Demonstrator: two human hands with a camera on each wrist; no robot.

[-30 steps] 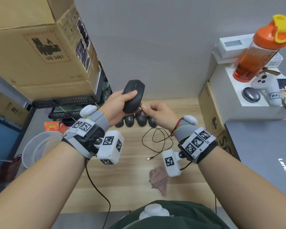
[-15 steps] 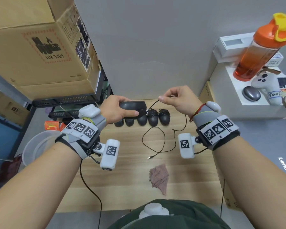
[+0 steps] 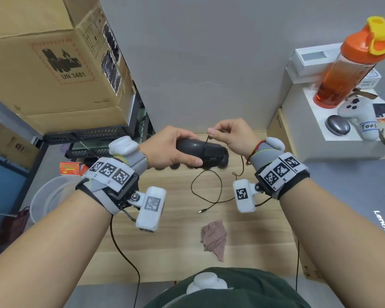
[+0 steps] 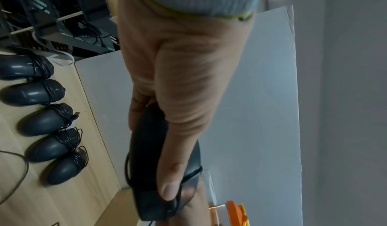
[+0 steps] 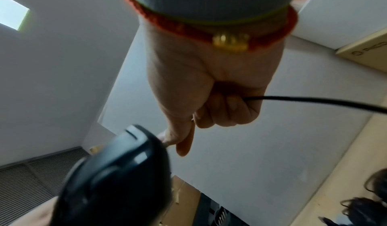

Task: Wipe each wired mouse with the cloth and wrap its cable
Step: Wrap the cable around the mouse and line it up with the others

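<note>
On the left we see a big cardboard box (image 3: 53,63) on a dark rack. Our left hand (image 3: 167,147) holds the black mouse (image 3: 200,148) in the air above the far edge of the tabletop (image 3: 176,252); the fingers (image 4: 169,176) are curled around its body, with the thumb pressing across the top. One turn of the cable (image 3: 206,143) already lies around the mouse. Under it, five other mice (image 4: 41,122) stand in a row on the tabletop, each with its cable wound around it. Our right hand (image 3: 233,136) is just beside the mouse and pinches the cable between thumb and forefinger, the other fingers closed around it. The rest of the cable hangs down in a loose loop to the tabletop, with the plug lying free. Nearer to us the pinkish cloth (image 3: 213,238) lies crumpled. On the right stand an orange bottle (image 3: 351,63) and a closed laptop (image 3: 353,207).
</note>
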